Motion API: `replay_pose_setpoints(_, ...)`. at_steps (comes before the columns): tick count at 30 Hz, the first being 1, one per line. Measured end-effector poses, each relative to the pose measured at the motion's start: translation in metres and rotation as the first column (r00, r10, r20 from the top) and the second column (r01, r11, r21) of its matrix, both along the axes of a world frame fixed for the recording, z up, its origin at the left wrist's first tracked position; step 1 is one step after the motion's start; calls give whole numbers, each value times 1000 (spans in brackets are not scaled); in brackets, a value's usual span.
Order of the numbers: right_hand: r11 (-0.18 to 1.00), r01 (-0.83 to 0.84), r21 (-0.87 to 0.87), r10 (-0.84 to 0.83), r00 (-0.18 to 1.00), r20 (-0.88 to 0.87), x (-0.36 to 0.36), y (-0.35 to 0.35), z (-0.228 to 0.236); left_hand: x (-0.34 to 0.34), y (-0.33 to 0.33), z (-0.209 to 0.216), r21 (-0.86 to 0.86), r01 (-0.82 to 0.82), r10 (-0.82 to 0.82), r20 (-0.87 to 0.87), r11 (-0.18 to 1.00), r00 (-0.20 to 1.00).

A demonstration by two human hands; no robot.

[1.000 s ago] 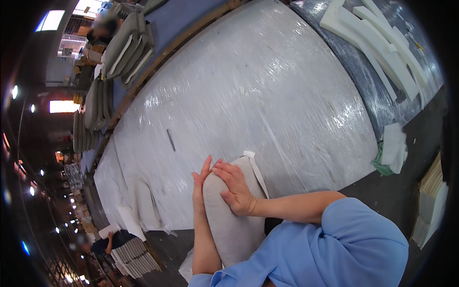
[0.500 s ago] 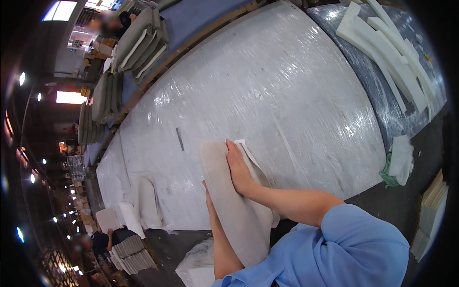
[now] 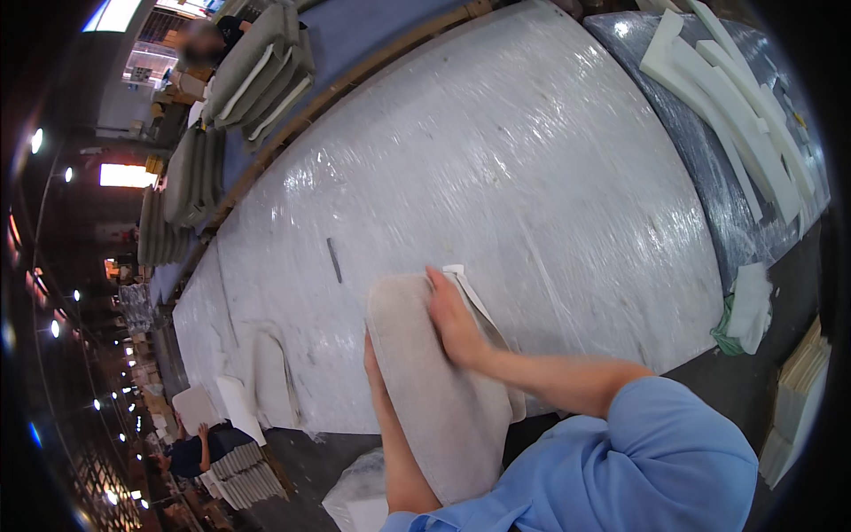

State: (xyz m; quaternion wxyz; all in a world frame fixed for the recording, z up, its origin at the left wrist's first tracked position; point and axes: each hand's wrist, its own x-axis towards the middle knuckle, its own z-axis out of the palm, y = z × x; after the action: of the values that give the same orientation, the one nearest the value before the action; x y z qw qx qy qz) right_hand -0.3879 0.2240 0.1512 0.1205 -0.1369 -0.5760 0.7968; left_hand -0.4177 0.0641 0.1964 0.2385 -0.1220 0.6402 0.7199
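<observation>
A beige fabric-covered cushion [image 3: 421, 381] stands tilted in front of my body, its far end over the plastic-wrapped table. My right hand [image 3: 454, 321] lies along its right side, fingers pointing away from me and pressed to the fabric. Against the left side rests my left hand [image 3: 370, 355]; the cushion hides most of its fingers. Between them, the two hands hold the cushion. Beyond my right hand, a loose cover edge with a white strip [image 3: 456, 269] sticks out.
The table [image 3: 496, 177] is wrapped in shiny film and bears a dark thin strip [image 3: 334, 260]. Another beige cover [image 3: 266, 372] lies left. White foam pieces [image 3: 727, 106] lie far right. Stacked grey cushions [image 3: 257, 75] stand far left; a co-worker [image 3: 199, 448] is at lower left.
The cushion has turned so that more of its broad face shows, and its far end has come slightly nearer to me. My right hand has shifted slightly right and nearer with it.
</observation>
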Motion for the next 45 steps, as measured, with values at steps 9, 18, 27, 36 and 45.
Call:
replay_pose_setpoints(9, 995, 68, 69, -66, 997, -36, -35, -5, -8, -50, 60, -4, 124, 159, -131, -208, 980, 969)
replay_pose_setpoints(18, 996, 5, 92, -1, 999, -42, -29, -2, -4, -52, 56, 59, -22, 299, -288, -345, 954, 893)
replay_pose_setpoints(27, 966, -42, 254, 65, 995, -81, -2, -11, 55, -51, 85, 93, -539, 307, -581, -462, 784, 670)
replay_pose_setpoints(36, 983, -137, 120, 148, 985, -91, -34, 13, 12, -55, 58, 17, 119, 243, -194, -321, 963, 927)
replay_pose_setpoints(45, 977, -58, 204, 62, 998, -17, 13, -25, -11, -67, 62, -24, 146, 100, -70, -201, 984, 977)
